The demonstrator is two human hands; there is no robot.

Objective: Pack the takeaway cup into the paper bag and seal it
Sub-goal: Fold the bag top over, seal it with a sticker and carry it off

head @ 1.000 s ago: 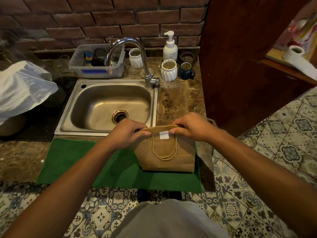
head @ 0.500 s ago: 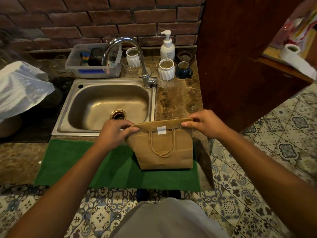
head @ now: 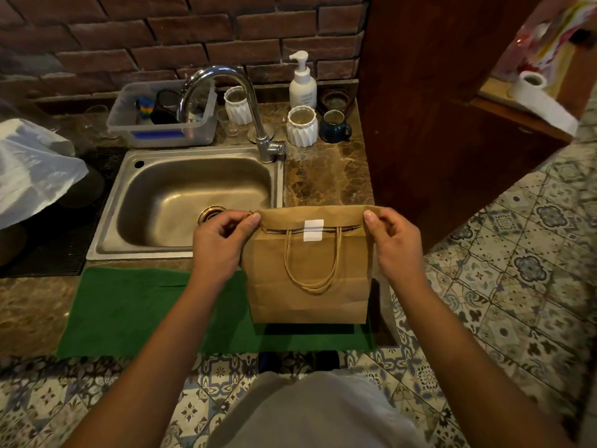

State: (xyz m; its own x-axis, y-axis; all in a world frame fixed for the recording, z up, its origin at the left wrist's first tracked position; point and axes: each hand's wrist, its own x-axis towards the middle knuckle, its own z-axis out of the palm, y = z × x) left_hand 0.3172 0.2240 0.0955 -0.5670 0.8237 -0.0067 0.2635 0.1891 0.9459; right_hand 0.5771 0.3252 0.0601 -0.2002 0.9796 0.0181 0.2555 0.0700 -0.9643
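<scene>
Marble-patterned table (head: 326, 179) carries a steel sink (head: 193, 202) toward its back, with a curved tap (head: 226, 92) over the basin. Along the table's front edge lies a green mat (head: 129, 312), and the brown paper bag (head: 310, 270) stands upright on the mat's right end, near the table's front right corner. The bag's top is folded over toward the person, and a white sticker (head: 313, 230) sits across the edge of the fold at the middle. Twisted paper handles (head: 311, 263) hang down the bag's near face. The left hand (head: 219, 244) pinches the folded top at its left corner; the right hand (head: 394, 244) pinches the right corner, so the hands are apart, one at each end of the fold. The takeaway cup cannot be seen.
</scene>
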